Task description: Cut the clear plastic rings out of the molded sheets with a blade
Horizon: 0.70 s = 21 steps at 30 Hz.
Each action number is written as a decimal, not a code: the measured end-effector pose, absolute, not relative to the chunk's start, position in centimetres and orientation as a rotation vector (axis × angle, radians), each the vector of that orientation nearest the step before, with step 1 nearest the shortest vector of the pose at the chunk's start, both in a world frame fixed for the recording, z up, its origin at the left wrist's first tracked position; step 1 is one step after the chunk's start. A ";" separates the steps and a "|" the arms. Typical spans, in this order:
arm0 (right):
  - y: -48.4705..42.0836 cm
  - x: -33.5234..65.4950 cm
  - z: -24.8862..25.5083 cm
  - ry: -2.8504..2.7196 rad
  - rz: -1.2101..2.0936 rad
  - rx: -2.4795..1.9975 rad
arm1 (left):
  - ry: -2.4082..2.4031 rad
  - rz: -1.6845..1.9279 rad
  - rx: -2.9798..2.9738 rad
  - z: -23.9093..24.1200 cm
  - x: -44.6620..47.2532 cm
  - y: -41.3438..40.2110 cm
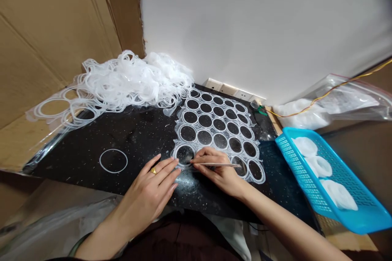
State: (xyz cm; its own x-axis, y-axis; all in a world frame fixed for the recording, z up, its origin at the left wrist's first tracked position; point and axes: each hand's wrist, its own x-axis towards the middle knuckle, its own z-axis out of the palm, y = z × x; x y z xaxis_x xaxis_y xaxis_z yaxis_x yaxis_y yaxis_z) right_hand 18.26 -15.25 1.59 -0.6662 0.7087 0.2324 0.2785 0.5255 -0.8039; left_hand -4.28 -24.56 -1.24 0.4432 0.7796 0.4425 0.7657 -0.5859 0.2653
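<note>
A translucent sheet of joined rings (212, 119) lies on the black speckled tabletop, with dark tabletop showing through its round holes. My right hand (217, 167) is closed around a slim, pale tool like tweezers (225, 164), its tip at the front left ring of the sheet. Whether the tool has one arm or two cannot be made out. My left hand (153, 189) rests with fingers stretched out, their tips beside that same ring, and wears a gold-coloured finger ring (153, 170). A single thin white ring (113, 161) lies apart, left of my left hand.
A tangled heap of translucent ring sheets (128, 81) fills the back left, against cardboard (55, 16). Wall sockets (229, 89) line the back edge. At right stand a blue basket (333, 208) holding white round bundles (339, 195), a clear plastic bag (349, 98) and a yellow wire (329, 94).
</note>
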 end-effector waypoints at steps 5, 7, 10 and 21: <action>-14.9 21.7 1.6 -2.168 0.858 -0.953 | 1.415 0.864 2.665 -0.9 -5.6 -24.2; -14.9 23.7 1.7 -2.146 0.718 -1.034 | 1.406 0.910 2.652 -0.8 -5.9 -23.9; -15.3 26.7 1.9 -2.091 0.609 -1.178 | 1.420 0.914 2.640 -0.5 -6.2 -22.8; -17.7 31.5 1.5 -1.889 0.612 -1.335 | 1.160 0.759 2.744 0.9 -6.4 -17.7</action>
